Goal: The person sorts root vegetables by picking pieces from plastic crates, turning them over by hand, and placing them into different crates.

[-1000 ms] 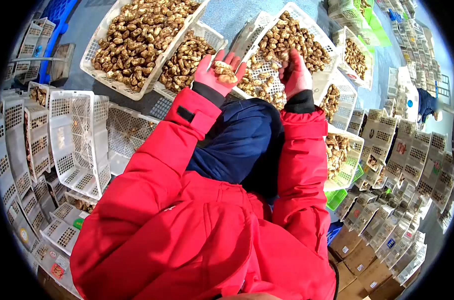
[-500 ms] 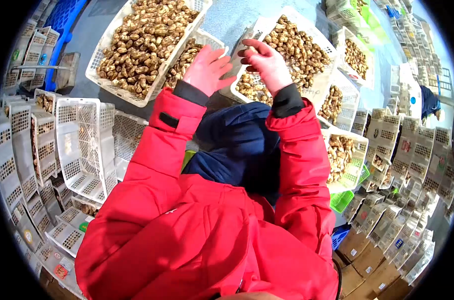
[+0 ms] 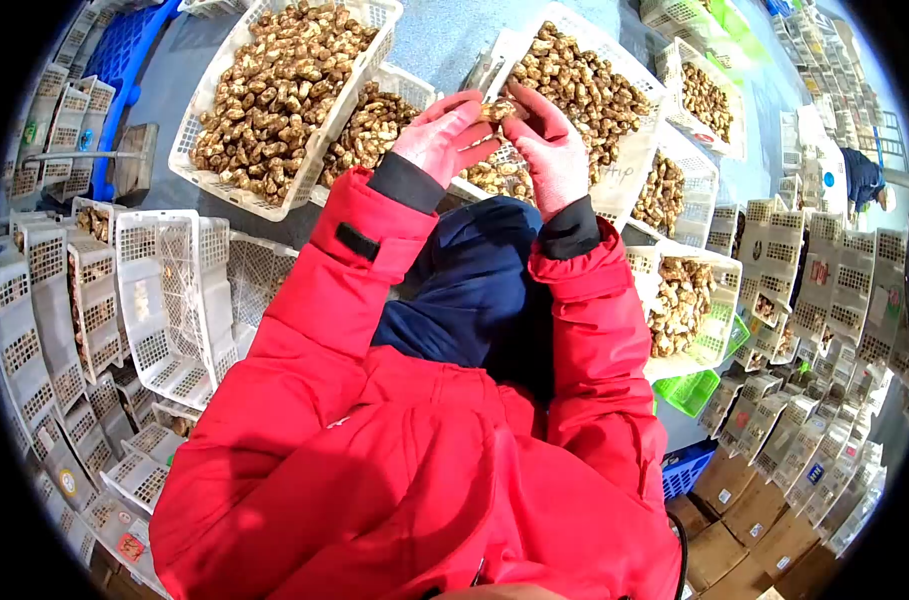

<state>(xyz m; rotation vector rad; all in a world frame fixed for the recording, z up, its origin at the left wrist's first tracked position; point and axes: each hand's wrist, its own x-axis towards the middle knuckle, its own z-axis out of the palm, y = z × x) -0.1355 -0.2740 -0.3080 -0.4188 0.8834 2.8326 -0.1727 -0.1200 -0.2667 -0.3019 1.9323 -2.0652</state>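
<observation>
A stubby brown-and-cream piece, its exact kind unclear, is held up between my two hands. My left hand has its thumb side and fingertips closed on the piece's left end, with the lower fingers stretched loosely. From the other side, my right hand pinches it between thumb and index finger. Just beyond the hands stands a white crate heaped with similar pieces. To the left, another white crate is piled with more of them, and a lower crate sits partly behind it.
White crates with pieces stand close by my right arm. Stacked white crates line the left side, near a blue pallet. Cardboard boxes lie at lower right. Another person is at far right.
My hands have come together on the piece; before, they were apart and raised. The left hand has moved right and down. The view has shifted slightly.
</observation>
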